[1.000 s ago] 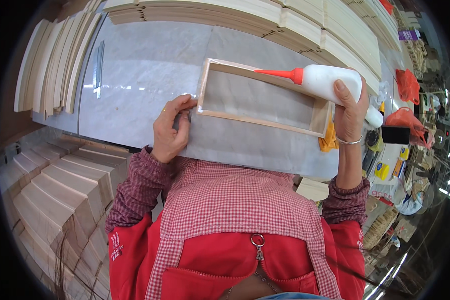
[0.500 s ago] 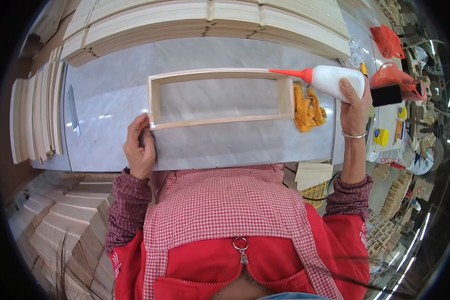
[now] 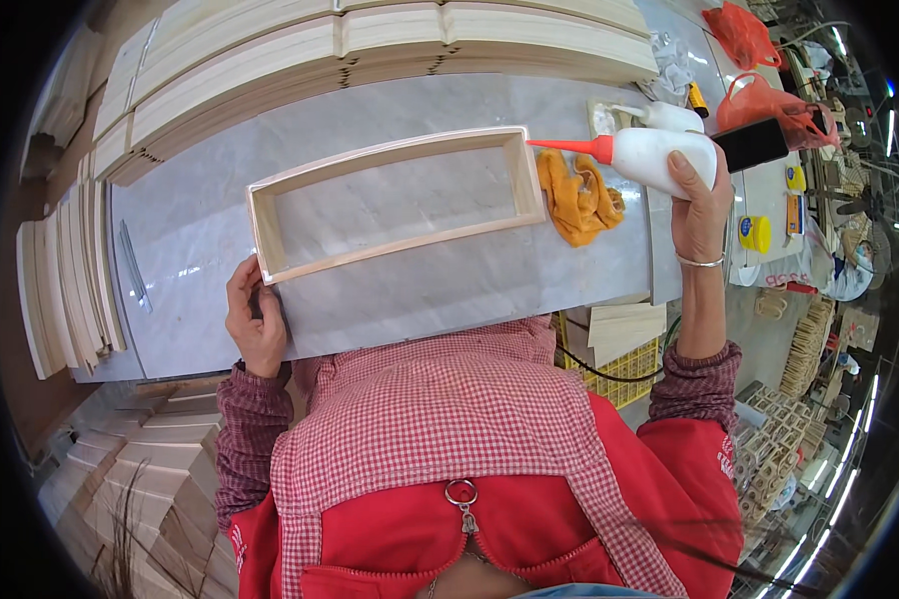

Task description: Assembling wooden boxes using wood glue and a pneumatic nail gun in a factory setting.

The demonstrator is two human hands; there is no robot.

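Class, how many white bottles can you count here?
2: one white bottle in the right hand, a second bottle just beyond it. More may be hidden.

Left hand [image 3: 257, 317] half-curled; right hand [image 3: 702, 200] gripping.

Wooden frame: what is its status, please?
Left hand at wooden frame, left end. Right hand gripping white squeeze bottle, red nozzle at far right corner. Orange cloth beside right end.

I have the frame [image 3: 407, 246] on the surface [image 3: 390, 311], the left hand [image 3: 257, 327] at its near left corner, boards [image 3: 390, 42] behind it and planks [image 3: 62, 285] to its left. Right of it I see the cloth [image 3: 575, 208], the bottle [image 3: 654, 160] in the right hand [image 3: 703, 212], then the phone [image 3: 754, 145].
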